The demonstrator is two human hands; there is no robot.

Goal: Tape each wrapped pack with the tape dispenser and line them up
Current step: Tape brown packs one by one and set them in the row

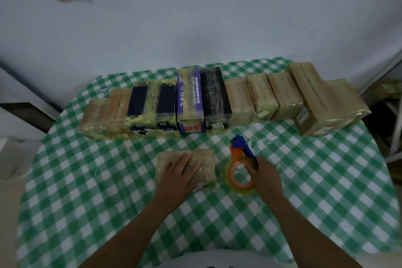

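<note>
While the left hand (181, 173) lies flat on the pack (205, 156) with its fingers straight and close together, the right hand (266, 177) has its fingers curled round the dispenser (238, 151). The pack lies by itself near the middle of the desk (108, 180), well apart from the row (217, 98) of packs that stand side by side at the back. The dispenser is just beside the pack, on its right, with the blue end pointing away from the person. I cannot tell if the roll touches the desk. This looks like the start of taping this pack. To do it well, the left hand should press down hard so the pack does not slide on the smooth checked cloth. The blue end should come to one edge of the pack, stick the tape there, and pull straight across the top. The left fingers are lying right where the tape may go, so they should slide to one side first. The tape is clear and hard to see, so go slow. Then the pack can go at one end of the row.
</note>
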